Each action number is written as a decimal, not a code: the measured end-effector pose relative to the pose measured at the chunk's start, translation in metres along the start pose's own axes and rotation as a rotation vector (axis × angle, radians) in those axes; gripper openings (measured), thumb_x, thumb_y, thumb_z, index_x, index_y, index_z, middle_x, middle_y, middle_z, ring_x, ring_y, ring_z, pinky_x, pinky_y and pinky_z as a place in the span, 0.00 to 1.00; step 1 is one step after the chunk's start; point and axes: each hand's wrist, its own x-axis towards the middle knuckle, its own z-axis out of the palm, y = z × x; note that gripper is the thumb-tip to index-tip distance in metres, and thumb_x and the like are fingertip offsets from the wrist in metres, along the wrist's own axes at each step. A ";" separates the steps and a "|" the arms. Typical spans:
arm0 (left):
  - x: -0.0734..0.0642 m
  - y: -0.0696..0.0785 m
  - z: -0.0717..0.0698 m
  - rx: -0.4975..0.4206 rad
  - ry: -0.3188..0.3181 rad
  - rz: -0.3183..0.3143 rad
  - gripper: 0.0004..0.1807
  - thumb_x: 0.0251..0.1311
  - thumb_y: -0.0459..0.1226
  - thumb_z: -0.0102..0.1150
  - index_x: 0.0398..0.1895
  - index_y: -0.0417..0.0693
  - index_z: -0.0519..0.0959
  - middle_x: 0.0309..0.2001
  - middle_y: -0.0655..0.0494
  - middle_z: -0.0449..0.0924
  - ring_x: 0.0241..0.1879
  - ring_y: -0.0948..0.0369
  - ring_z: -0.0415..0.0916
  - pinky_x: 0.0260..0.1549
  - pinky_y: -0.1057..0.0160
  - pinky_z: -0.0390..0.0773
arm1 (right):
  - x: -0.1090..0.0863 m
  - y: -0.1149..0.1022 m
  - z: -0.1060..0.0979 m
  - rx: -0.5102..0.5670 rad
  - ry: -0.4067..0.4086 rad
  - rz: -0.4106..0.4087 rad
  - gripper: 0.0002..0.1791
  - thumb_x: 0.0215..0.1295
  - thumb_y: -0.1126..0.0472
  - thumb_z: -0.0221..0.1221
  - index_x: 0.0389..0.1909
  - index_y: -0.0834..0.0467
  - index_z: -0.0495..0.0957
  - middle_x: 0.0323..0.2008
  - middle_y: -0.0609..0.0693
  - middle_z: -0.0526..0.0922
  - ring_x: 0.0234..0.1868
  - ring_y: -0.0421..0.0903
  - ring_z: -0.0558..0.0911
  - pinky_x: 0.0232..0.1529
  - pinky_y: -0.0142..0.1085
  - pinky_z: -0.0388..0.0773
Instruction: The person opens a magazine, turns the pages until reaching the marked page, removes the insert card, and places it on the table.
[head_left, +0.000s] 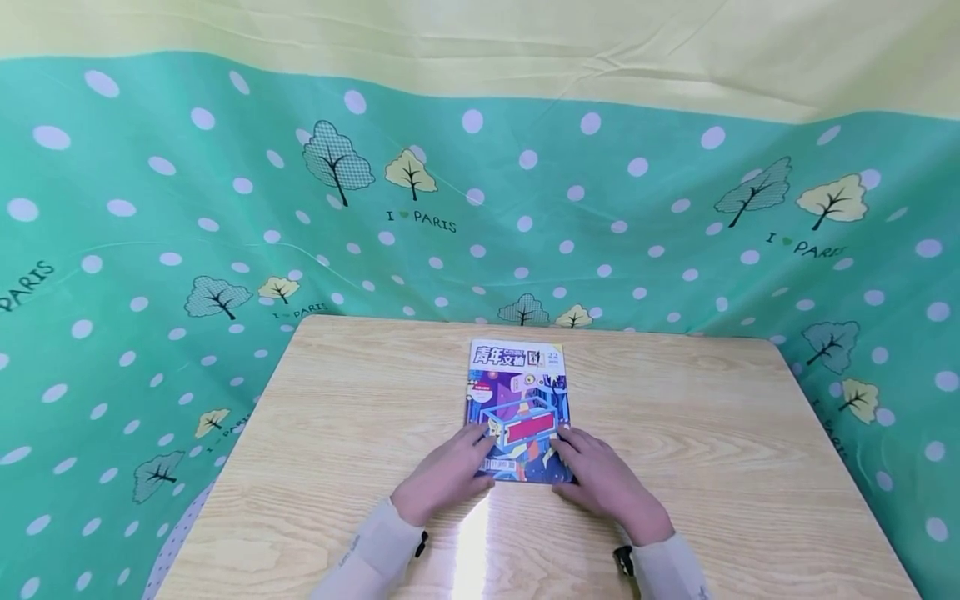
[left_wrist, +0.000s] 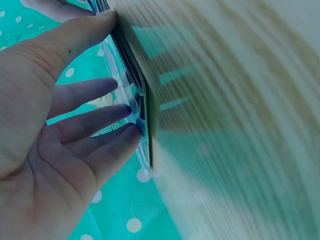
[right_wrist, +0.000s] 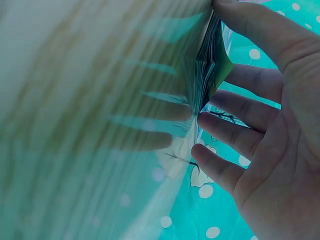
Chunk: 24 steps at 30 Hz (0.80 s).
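Note:
A magazine (head_left: 517,400) with a colourful purple and blue cover lies flat on the wooden table, its title at the far end. My left hand (head_left: 450,467) touches its left side near the lower corner. On the opposite side, my right hand (head_left: 603,475) touches the right edge. The left wrist view shows the left thumb (left_wrist: 85,32) at the near end of the magazine's edge and fairly straight fingers along the side. In the right wrist view the page edges (right_wrist: 206,70) fan slightly apart beside the spread fingers (right_wrist: 225,127).
The light wooden table (head_left: 337,400) extends to both sides of the magazine, with a bright reflection at the near edge. Behind it and at its sides hangs a green curtain (head_left: 435,283) with dots and printed trees.

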 end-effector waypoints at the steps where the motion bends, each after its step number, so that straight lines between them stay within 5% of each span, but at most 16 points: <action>1: 0.000 0.000 0.000 -0.003 -0.004 -0.001 0.35 0.63 0.49 0.68 0.67 0.38 0.72 0.70 0.39 0.65 0.70 0.44 0.61 0.71 0.50 0.65 | 0.000 0.000 0.000 -0.003 0.003 -0.005 0.37 0.62 0.43 0.68 0.68 0.58 0.72 0.71 0.57 0.67 0.71 0.57 0.66 0.70 0.55 0.68; 13: 0.000 -0.006 -0.002 -0.112 -0.041 -0.025 0.31 0.64 0.47 0.67 0.66 0.40 0.74 0.71 0.41 0.64 0.71 0.44 0.59 0.71 0.48 0.64 | -0.002 0.001 -0.005 0.069 0.006 0.021 0.29 0.70 0.47 0.62 0.64 0.61 0.76 0.67 0.57 0.73 0.68 0.57 0.70 0.69 0.56 0.69; 24: -0.002 -0.009 -0.001 -0.140 -0.024 -0.010 0.30 0.65 0.46 0.66 0.66 0.41 0.74 0.71 0.40 0.64 0.71 0.44 0.60 0.70 0.48 0.65 | -0.003 0.003 -0.005 0.061 0.260 0.159 0.29 0.70 0.44 0.60 0.62 0.61 0.76 0.54 0.58 0.82 0.56 0.56 0.80 0.56 0.53 0.82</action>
